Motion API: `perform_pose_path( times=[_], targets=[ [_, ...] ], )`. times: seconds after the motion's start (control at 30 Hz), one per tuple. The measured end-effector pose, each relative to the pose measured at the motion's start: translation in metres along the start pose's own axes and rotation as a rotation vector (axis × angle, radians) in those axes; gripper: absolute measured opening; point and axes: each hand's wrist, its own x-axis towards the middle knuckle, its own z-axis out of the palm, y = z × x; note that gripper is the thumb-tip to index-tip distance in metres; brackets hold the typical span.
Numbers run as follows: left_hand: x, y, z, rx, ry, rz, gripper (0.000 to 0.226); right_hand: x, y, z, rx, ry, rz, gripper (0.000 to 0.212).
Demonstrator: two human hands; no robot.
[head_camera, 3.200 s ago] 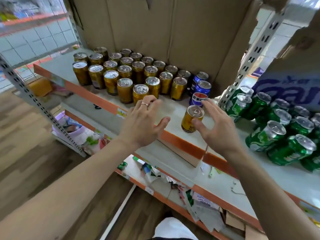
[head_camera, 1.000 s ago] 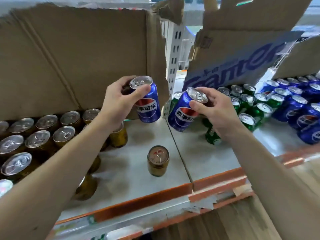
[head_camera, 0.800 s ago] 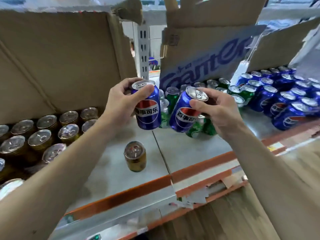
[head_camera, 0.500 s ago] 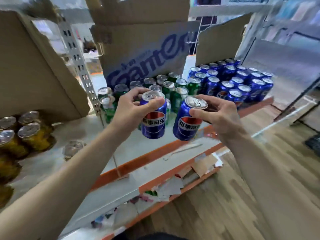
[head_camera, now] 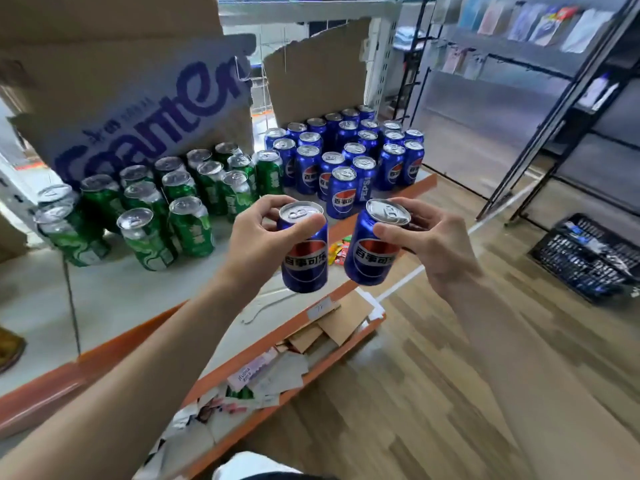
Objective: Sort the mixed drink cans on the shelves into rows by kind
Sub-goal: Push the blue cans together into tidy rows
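Observation:
My left hand (head_camera: 259, 237) grips a blue cola can (head_camera: 304, 258) near its top, held upright in the air before the shelf (head_camera: 131, 299). My right hand (head_camera: 429, 244) holds a second blue cola can (head_camera: 372, 258), tilted slightly left, beside the first. Behind them several blue cola cans (head_camera: 343, 157) stand in rows at the shelf's right end. Several green soda cans (head_camera: 173, 202) stand to their left. The gold cans are out of view.
Torn cardboard sheets (head_camera: 131, 98) line the back of the shelf. The lower shelf (head_camera: 311, 344) holds paper scraps and cardboard pieces. A black crate (head_camera: 585, 258) sits on the wooden floor at right, near a dark metal rack (head_camera: 554, 109).
Both hands picked up blue cans from beside the gold cans and carried them right. The view swung past the green cans to the blue group.

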Motion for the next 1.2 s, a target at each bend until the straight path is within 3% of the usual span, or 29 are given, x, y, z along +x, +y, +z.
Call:
perform_pose_path(
  times=[0.13, 0.47, 0.67, 1.2],
  targets=[
    [0.011, -0.007, 0.014, 0.025, -0.003, 0.000, 0.038, 0.009, 0.015, -0.016, -0.008, 0.007, 0.022, 0.050],
    [0.082, -0.048, 0.031, 0.119, 0.014, 0.021, 0.064, 0.080, 0.049, -0.027, -0.064, -0.014, 0.065, 0.050],
    [0.147, -0.079, 0.041, 0.152, 0.098, -0.002, 0.050, 0.148, 0.063, -0.038, -0.206, -0.012, 0.063, 0.044],
    [0.207, -0.113, 0.064, 0.195, 0.194, 0.003, 0.064, 0.269, 0.114, -0.077, -0.303, 0.080, 0.005, 0.059]
  ],
)
